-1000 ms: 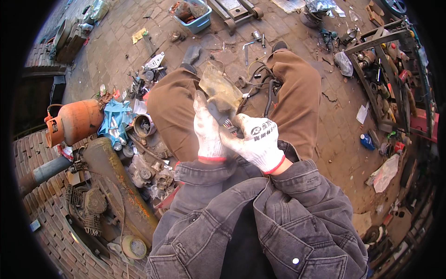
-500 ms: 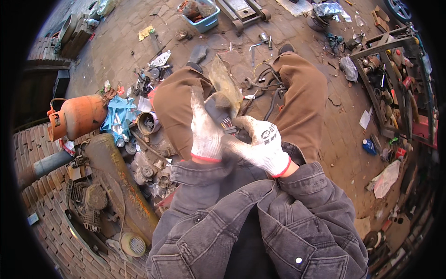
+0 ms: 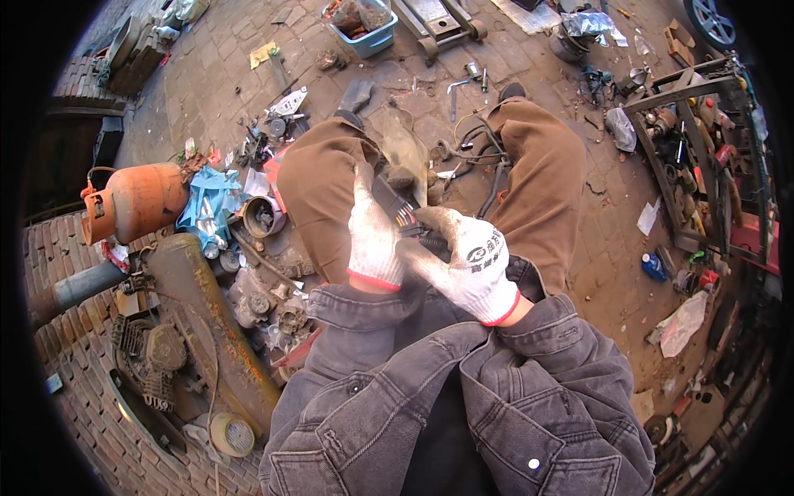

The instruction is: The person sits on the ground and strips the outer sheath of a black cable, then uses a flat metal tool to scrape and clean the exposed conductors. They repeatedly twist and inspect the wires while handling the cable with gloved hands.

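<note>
Both my hands wear white work gloves with red cuffs and meet above my lap, between my brown-trousered knees. My left hand point(image 3: 372, 236) grips a dark wiring connector point(image 3: 399, 208) with several coloured wires showing at its end. My right hand point(image 3: 470, 263) closes on the lower end of the same dark part from the right. Just beyond the hands a dull metal plate point(image 3: 405, 149) stands up between my knees. Black cables point(image 3: 488, 178) loop over the ground by my right knee.
An orange gas cylinder point(image 3: 136, 198) lies at left beside blue crumpled plastic point(image 3: 211, 207). A rusty engine and frame point(image 3: 198, 322) sits lower left. A blue tub point(image 3: 364, 25) and scattered tools lie ahead on the brick paving. A metal rack of parts point(image 3: 703, 157) stands at right.
My hands stay together on the connector with only small shifts. The view has tilted slightly, so the ground objects sit a little lower in the picture.
</note>
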`<state>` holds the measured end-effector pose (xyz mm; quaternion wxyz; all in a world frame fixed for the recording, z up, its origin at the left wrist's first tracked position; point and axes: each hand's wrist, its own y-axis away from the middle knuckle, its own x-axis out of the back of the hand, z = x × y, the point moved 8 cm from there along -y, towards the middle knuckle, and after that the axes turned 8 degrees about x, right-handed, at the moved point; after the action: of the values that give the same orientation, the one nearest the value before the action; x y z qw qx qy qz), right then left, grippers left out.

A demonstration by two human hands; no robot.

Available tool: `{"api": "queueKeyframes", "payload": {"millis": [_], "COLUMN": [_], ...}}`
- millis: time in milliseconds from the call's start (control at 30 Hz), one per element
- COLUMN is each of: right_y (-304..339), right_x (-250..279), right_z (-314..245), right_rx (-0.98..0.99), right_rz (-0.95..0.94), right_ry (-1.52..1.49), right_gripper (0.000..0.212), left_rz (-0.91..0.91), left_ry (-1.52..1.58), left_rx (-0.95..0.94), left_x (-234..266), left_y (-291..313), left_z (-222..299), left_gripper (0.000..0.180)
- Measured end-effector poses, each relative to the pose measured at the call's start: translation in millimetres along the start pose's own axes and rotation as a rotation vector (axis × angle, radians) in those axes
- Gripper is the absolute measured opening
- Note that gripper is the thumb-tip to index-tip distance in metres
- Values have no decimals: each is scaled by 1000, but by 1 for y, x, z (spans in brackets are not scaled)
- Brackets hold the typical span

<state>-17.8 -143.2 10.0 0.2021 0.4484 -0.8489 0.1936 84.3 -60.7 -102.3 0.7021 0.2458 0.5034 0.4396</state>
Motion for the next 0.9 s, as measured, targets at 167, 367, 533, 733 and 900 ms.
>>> {"api": "queueKeyframes", "payload": {"millis": [167,367,533,733,900], "right_y": [-3,-2,-3,-5,-8], "right_x": [0,9,13,11,6], "right_z": [6,-5,2,-1,-7], "right_rx": [-42,149,111,98,125], "right_rz": [7,92,174,132,129], "right_ry": [-102,6,-104,-128,-129], "right_gripper": [43,50,51,48,44], "left_rz": [31,-144,-314,-116,-93], "left_ry": [-461,256,-88,-115,-43], "left_rx": [-435,-204,-515,-764,-814], "left_x": [-15,-6,-1,-17,-22], "left_y": [16,9,21,51,67], "left_z": [34,14,12,25,33], "left_gripper": [63,73,64,55,49]}}
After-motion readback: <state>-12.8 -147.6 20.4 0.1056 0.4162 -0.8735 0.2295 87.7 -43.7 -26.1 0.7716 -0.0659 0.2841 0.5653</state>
